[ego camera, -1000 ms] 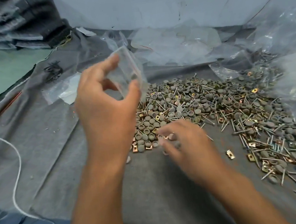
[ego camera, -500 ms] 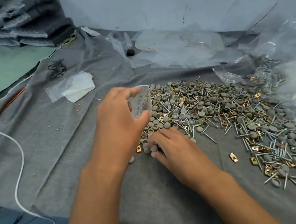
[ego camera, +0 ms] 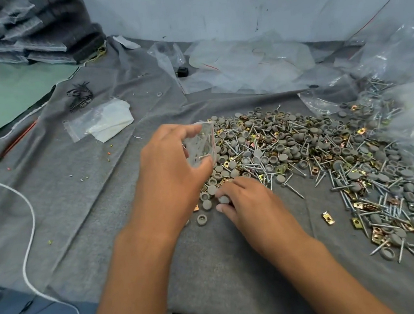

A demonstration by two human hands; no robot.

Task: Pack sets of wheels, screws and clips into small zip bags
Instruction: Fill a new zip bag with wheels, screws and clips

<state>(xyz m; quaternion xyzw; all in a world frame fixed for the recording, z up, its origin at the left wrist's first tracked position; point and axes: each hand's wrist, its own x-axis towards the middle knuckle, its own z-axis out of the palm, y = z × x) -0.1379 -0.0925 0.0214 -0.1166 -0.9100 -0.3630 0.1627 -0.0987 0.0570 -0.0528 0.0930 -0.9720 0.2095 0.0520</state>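
Grey felt (ego camera: 237,268) carries hardware pile (ego camera: 301,147); left hand (ego camera: 172,175) holds zip bag (ego camera: 201,144), right hand (ego camera: 251,203) pinches wheel (ego camera: 223,199).

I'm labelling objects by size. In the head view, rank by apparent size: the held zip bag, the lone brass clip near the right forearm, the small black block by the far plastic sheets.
Largest: held zip bag. The black block and brass clip look alike; distance differs, so unranked.

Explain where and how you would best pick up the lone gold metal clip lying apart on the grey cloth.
Pinch the gold metal clip across its two long edges, from above: it lies flat on the grey felt cloth with bare cloth all round.
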